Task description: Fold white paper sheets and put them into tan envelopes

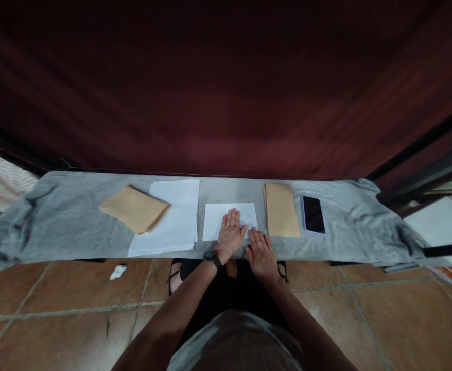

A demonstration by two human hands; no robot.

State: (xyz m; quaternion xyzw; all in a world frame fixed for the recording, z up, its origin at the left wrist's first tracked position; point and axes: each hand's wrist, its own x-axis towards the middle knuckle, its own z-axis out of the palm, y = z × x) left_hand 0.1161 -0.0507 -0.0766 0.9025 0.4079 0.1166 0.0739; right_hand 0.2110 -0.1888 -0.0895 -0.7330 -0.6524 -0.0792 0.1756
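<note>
A white sheet of paper (212,219), half the size of the sheets beside it and perhaps folded, lies in front of me on the grey cloth. My left hand (230,233) rests flat on it, palm down, fingers stretched out and pointing away from me. Palm down at the paper's lower right corner lies my right hand (261,252), its fingers extended and nothing held. Several larger white sheets (177,206) are stacked to the left, partly under a pile of brown envelopes (135,208). More brown envelopes (282,210) lie right of my hands.
A phone (313,215) with a dark screen and pale purple case lies right of the envelopes. The grey cloth (349,216) covers a narrow bench against a dark red curtain (226,113). A crumpled white scrap (118,271) is on the tiled floor (75,319).
</note>
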